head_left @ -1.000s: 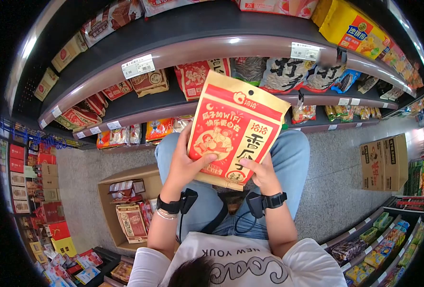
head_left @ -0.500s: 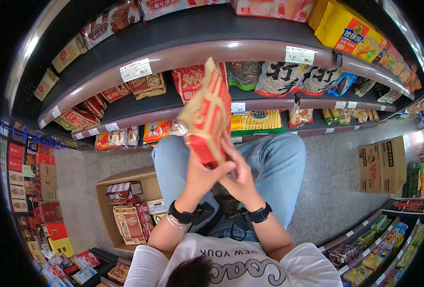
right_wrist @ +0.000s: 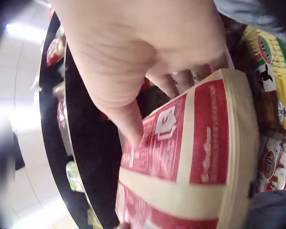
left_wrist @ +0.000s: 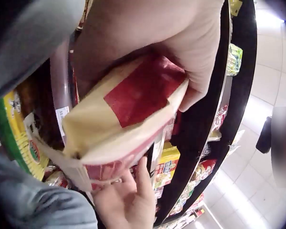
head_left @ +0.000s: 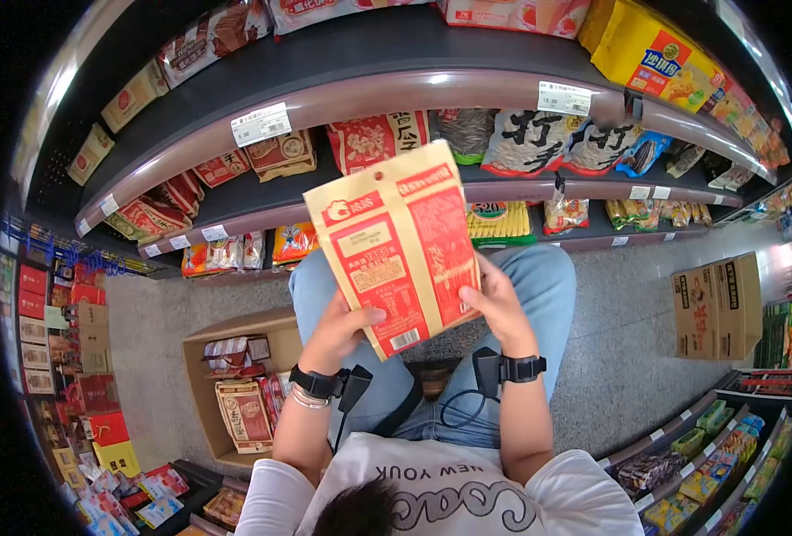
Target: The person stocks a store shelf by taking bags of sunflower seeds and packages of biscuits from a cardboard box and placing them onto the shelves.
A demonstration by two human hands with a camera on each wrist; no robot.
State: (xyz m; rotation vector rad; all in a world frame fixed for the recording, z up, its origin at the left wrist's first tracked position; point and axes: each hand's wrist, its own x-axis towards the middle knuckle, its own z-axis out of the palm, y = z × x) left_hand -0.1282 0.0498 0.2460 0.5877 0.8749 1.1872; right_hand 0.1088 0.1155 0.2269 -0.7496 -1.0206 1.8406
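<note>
Carton (head_left: 258,327): open-topped on the floor (head_left: 150,339), left of the person's knees; I see red-and-cream packs (head_left: 245,415) lying inside.
Left hand (head_left: 333,332): grips the lower left of the packet, thumb laid across the printed face. My left wrist view shows the fingers closed about its edge, holding it; I cannot make out every fingertip.
Packet (head_left: 399,255): red and cream, held between both hands over the lap, tilted a little, with its top edge away from the body. I read a barcode near the bottom edge and a small round hole near the top. In my head view it overlaps the shelf front behind.
Right hand (head_left: 503,308): pinches the lower right side, thumb on the printed face. In my right wrist view several fingers show beyond the edge, partly hidden by the packet; they are holding it.
Shelf (head_left: 432,94): runs across in front, price tags along its rim. On the tier below I see a red pack (head_left: 365,146) and, to its right, white bags with black lettering (head_left: 528,143).
Printed box (head_left: 717,306): brown cardboard, on the floor well to the right of the knees.
</note>
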